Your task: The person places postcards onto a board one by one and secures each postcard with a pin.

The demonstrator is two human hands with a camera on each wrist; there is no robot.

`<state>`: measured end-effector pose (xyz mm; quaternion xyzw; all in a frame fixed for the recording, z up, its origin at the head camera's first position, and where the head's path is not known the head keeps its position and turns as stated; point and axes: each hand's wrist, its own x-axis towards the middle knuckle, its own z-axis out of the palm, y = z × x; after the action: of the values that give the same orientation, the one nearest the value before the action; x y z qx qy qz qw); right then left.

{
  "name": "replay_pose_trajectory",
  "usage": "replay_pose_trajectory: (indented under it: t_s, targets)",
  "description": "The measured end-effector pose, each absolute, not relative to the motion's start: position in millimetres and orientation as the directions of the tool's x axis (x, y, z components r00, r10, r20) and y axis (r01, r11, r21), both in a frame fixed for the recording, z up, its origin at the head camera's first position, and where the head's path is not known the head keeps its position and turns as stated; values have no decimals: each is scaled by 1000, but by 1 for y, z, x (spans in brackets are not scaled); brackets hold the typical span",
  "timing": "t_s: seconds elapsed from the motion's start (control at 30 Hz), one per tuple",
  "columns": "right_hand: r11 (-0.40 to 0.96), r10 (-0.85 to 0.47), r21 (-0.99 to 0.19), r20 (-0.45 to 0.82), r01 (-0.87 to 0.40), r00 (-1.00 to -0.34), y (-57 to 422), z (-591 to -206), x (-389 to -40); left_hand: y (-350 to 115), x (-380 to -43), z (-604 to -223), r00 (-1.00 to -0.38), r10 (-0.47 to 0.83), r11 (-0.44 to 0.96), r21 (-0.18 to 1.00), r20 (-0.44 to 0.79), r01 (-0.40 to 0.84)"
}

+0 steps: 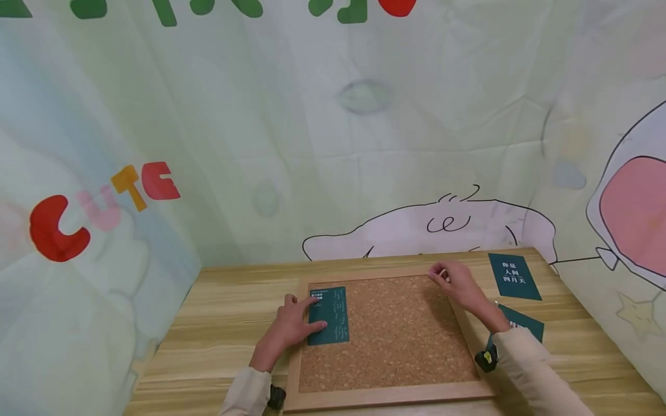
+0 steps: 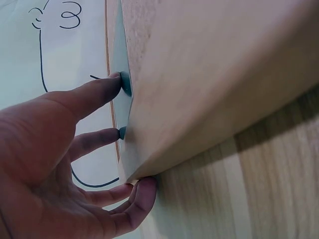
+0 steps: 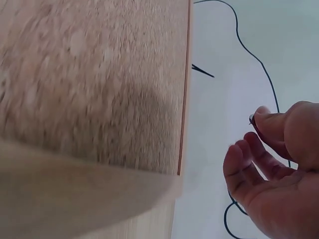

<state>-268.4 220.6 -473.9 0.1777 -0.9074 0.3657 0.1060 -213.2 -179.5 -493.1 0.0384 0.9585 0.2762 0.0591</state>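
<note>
Our left hand [image 1: 290, 326], thumb and fingers apart, touched the green card [image 1: 336, 315], its long axis pointing away from us, well left of our right hand [image 1: 460, 286], which pinched a tiny object [image 3: 252, 119].

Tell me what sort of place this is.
Probably an indoor craft corner, perhaps staged for filming. A wood-grain table stands before a creased, cartoon-printed fabric backdrop bearing colourful "CUTE" lettering, and a wood-framed corkboard lies on the table.

A wood-grain table [image 1: 208, 329] meets a pale backdrop [image 1: 250, 133] printed with "CUTE" letters [image 1: 106, 219] and a balloon [image 1: 637, 205].
</note>
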Motion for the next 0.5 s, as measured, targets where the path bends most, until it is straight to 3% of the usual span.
replay_pose_trajectory:
  t_s: [0.27, 0.5]
  targets:
    - [640, -312, -620, 331, -454, -891, 200, -478, -275, -180, -214, -495, -990, 106, 847, 530, -89, 43]
    - [564, -346, -703, 275, -434, -897, 174, -479, -280, -180, -214, -494, -990, 102, 850, 525, -99, 35]
